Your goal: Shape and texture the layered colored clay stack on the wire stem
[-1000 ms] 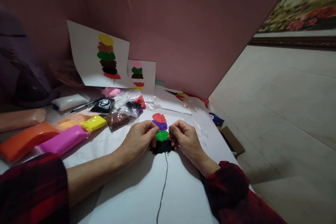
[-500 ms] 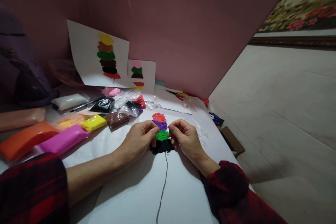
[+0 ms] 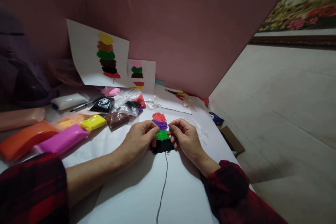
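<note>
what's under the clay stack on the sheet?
The white paper sheet lies under the red, purple, green and black clay patches, and a thin black line runs down from the black patch. What is drawn beneath the clay is covered.

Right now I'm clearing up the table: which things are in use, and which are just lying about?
In use: left hand, right hand, black clay patch, white sheet.
Lying about: pink clay pack, yellow clay pack, brown clay bag, scissors.
</note>
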Tool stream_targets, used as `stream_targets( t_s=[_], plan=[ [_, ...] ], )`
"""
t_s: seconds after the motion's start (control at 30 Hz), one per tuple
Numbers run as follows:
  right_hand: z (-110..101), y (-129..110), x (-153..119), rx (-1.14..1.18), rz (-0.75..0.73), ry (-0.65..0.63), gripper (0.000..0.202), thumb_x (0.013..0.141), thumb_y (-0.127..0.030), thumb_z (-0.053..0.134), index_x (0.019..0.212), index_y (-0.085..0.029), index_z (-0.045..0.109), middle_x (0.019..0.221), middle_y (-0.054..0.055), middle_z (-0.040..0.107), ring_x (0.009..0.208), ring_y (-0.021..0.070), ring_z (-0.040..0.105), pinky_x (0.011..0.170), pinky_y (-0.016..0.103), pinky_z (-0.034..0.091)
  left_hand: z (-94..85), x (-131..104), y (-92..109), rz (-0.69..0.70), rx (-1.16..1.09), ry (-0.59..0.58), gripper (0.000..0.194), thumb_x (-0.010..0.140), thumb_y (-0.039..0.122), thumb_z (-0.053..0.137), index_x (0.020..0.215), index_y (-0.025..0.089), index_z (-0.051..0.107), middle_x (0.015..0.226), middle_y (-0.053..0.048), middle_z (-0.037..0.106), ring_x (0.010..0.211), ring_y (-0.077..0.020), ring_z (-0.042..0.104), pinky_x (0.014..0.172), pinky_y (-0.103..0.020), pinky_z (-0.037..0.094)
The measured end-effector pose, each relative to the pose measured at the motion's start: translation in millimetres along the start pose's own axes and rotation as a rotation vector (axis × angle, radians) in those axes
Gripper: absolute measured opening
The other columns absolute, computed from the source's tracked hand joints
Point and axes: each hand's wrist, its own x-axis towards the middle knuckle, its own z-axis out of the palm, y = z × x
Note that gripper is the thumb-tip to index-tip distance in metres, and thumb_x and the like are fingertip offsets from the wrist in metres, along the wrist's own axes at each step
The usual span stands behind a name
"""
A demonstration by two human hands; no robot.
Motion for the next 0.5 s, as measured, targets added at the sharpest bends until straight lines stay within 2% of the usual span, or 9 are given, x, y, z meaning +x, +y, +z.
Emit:
stream_targets(
  t_s=[0.5],
  plan=[
    [-1.2, 2.3, 1.4, 0.025, -0.020, -0.001, 0.017, 0.084, -0.028, 0.053, 0.092, -0.016, 0.061, 0.063, -0.003, 0.060, 0.031, 0.0037, 0.045, 0.027, 0.015, 0.038, -0.1, 1.4, 0.1, 0.008, 0.007, 0.010, 0.024, 0.081, 0.032, 0.050, 0.062, 0.019, 0.052, 0.049, 0.002, 0.057, 0.043, -0.0102, 0.043, 0.045, -0.022, 0.032]
  ],
)
